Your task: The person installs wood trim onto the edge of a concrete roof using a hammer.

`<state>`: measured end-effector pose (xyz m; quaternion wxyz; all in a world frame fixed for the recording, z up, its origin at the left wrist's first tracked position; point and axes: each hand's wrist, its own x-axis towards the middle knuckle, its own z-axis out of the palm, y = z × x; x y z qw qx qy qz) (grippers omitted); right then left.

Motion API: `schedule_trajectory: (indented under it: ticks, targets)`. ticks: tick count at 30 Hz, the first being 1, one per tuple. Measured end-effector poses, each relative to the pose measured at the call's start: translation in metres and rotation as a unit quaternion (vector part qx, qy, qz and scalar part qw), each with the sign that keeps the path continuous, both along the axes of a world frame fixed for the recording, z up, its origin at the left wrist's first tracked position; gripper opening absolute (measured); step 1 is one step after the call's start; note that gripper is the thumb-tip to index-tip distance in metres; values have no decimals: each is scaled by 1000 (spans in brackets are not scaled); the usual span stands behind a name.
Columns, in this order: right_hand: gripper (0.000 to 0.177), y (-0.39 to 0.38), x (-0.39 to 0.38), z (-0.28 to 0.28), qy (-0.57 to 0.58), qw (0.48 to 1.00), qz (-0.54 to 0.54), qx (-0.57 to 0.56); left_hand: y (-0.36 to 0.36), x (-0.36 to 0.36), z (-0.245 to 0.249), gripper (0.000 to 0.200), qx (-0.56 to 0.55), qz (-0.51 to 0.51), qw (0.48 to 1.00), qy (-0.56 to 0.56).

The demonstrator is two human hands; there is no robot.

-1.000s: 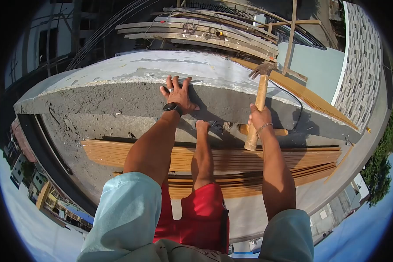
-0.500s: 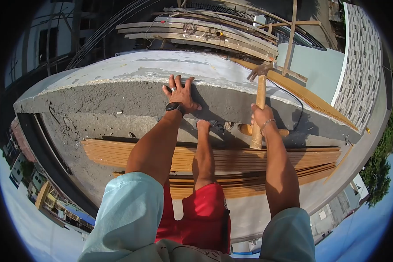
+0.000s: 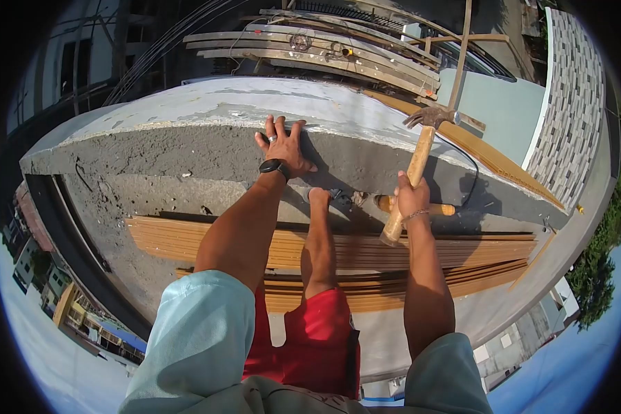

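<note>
My left hand [image 3: 288,148] rests with fingers spread on the rough grey concrete top of the wall [image 3: 186,146]; a ring and a black watch are on it. My right hand [image 3: 412,196] is wrapped round the wooden handle of a claw hammer [image 3: 421,157]. The hammer is raised, its steel head up and to the right, over the wall's edge. Below and behind my right hand lies another tool with a wooden handle [image 3: 440,208]; its other end is partly hidden. My foot [image 3: 319,196] stands between the two hands, close to the wall.
Long brown ridged panels [image 3: 372,252] lie in stacks by my legs. Beyond the wall are scaffold planks [image 3: 310,45] with a coil of wire, at a lower level. A brown strip [image 3: 493,162] leans along the wall's outer side, and a black cable [image 3: 476,176] loops over the wall.
The hammer has tilted, its head swinging right and the butt of its handle left. My right forearm has shifted a little left. My left hand has stayed almost in place.
</note>
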<state>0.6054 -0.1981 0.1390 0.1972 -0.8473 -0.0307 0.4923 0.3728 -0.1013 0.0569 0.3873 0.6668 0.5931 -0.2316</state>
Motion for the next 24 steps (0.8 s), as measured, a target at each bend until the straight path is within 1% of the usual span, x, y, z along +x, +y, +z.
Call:
schedule_trajectory:
  ticks: [1, 3, 4, 5, 7, 8, 9, 11, 12, 13, 15, 16, 17, 19, 20, 21, 23, 24]
  targets:
    - [21, -2, 3, -3, -1, 1000, -4, 1, 0, -1, -1, 107, 1, -4, 1000, -1]
    - [22, 2, 10, -3, 50, 994, 51, -87, 0, 1, -1, 107, 8, -7, 1000, 13]
    - [23, 7, 12, 0, 74, 995, -15, -72, 0, 1, 0, 107, 1, -6, 1000, 12]
    - [23, 4, 7, -2, 77, 994, -11, -73, 2, 1, 0, 107, 0, -3, 1000, 14]
    - [24, -15, -6, -10, -6, 1000, 1, 27, 0, 1, 0, 108, 3, -5, 1000, 9]
    - [24, -32, -12, -24, -63, 997, 28, 30, -2, 0, 0, 108, 1, -11, 1000, 9]
    - [24, -27, -12, -19, -65, 997, 23, 33, -1, 0, 0, 108, 2, -13, 1000, 16]
    - [22, -13, 0, -8, 14, 997, 38, -66, 1, 3, -2, 108, 7, -8, 1000, 20]
    - [22, -4, 0, -1, 54, 997, -35, -39, 3, 2, -3, 108, 7, -7, 1000, 16]
    - [22, -7, -6, -3, 57, 997, -32, -42, -1, 0, -3, 107, 1, -7, 1000, 14]
    - [23, -25, -19, -9, -21, 993, -62, 95, -9, -3, -5, 109, -3, -5, 1000, 21]
    - [22, -33, -24, -19, -72, 994, -10, 84, -8, -2, -7, 110, 3, -8, 1000, 22]
    - [22, -37, -18, -25, -75, 993, -14, 88, -4, -1, -8, 111, 14, -9, 1000, 23]
    - [20, -21, -8, -13, 5, 999, 13, -36, -3, 2, -8, 111, 26, -9, 999, 20]
    - [20, -14, -9, -9, 21, 999, -46, -6, -2, 1, -10, 111, 22, -9, 1000, 20]
    - [20, -15, -14, -12, 24, 999, -43, -8, -4, -1, -9, 112, 12, -10, 1000, 21]
    - [21, -33, -25, -19, -75, 991, -50, 98, -10, -3, -6, 112, 11, -7, 1000, 13]
    - [21, -73, -18, -64, -171, 973, 58, 141, -10, -2, -7, 113, 12, -8, 1000, 19]
